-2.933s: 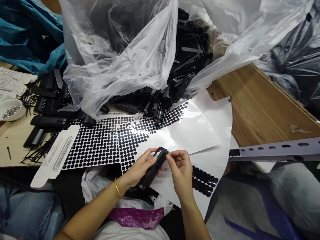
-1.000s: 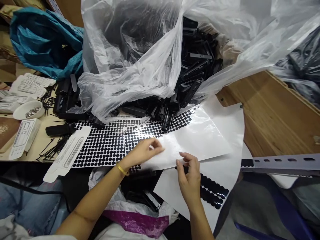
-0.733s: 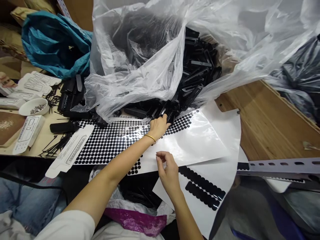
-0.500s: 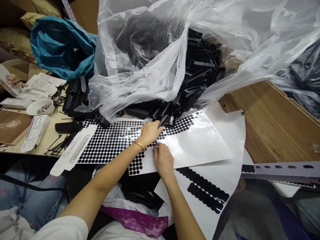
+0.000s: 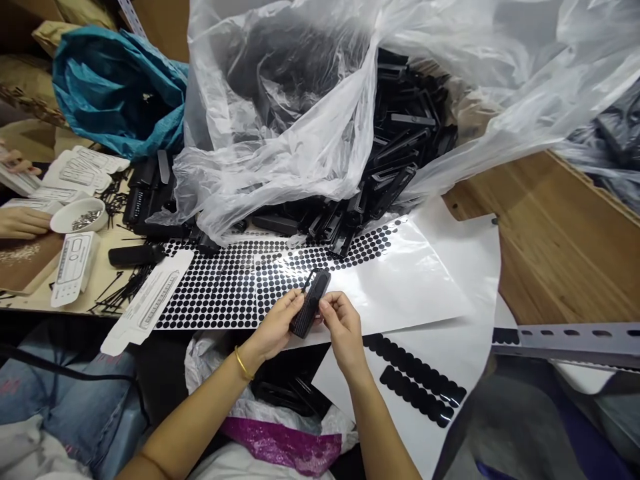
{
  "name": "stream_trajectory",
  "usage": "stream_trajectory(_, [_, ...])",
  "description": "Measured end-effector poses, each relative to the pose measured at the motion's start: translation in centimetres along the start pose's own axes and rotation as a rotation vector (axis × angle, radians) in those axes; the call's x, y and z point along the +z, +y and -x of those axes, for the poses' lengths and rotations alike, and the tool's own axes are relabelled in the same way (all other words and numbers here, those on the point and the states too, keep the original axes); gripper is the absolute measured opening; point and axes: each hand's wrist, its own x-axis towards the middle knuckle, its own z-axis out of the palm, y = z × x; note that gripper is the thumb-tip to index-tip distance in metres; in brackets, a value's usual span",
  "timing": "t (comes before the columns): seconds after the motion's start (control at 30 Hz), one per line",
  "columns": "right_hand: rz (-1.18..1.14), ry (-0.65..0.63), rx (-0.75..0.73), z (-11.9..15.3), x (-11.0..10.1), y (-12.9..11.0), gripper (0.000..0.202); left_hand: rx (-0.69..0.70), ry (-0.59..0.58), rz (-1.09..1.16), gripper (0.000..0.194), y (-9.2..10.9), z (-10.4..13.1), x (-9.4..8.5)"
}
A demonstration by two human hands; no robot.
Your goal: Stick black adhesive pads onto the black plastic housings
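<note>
My left hand [image 5: 277, 323], with a gold bangle at the wrist, grips a black textured oblong piece [image 5: 311, 304], tilted above the front edge of the dotted sheet. My right hand [image 5: 344, 327] is closed at the piece's right side, thumb and index finger pinched; anything between those fingertips is too small to name. Beneath lies a white sheet with rows of black round stickers [image 5: 210, 283]. Its right part [image 5: 410, 287] is bare white. Beyond it, black plastic pieces [image 5: 390, 160] spill from a clear plastic bag [image 5: 280, 153].
At the left are a flat printed carton [image 5: 145, 310], a white bowl of small metal parts [image 5: 80, 215], a blue bag [image 5: 120, 93] and another person's hand [image 5: 23, 222]. A perforated metal rail [image 5: 575, 335] runs along the right. A bag with a magenta band [image 5: 285, 445] lies below.
My left hand has come back from the pile with a black piece in it. My right hand has moved slightly right, beside the piece. Another person's hand now shows near the bowl.
</note>
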Motion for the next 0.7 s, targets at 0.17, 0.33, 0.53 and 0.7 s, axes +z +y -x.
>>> stream_trajectory(0.17, [0.081,0.040,-0.005,0.2,0.1,0.5,0.018,-0.024,0.001,0.023,0.031,-0.2,0.7,0.8])
stream_trajectory(0.33, [0.150,0.062,-0.040,0.7,0.4,0.2,0.016,-0.016,0.043,0.019,0.033,-0.1,1.2,1.2])
stream_trajectory(0.53, [0.322,0.083,-0.128,0.9,0.6,-0.3,0.012,0.048,0.070,-0.035,0.032,-0.3,1.4,1.4])
stream_trajectory(0.7, [0.558,0.108,-0.224,1.0,0.1,0.0,0.008,0.094,0.034,-0.158,0.029,-0.5,1.0,1.0])
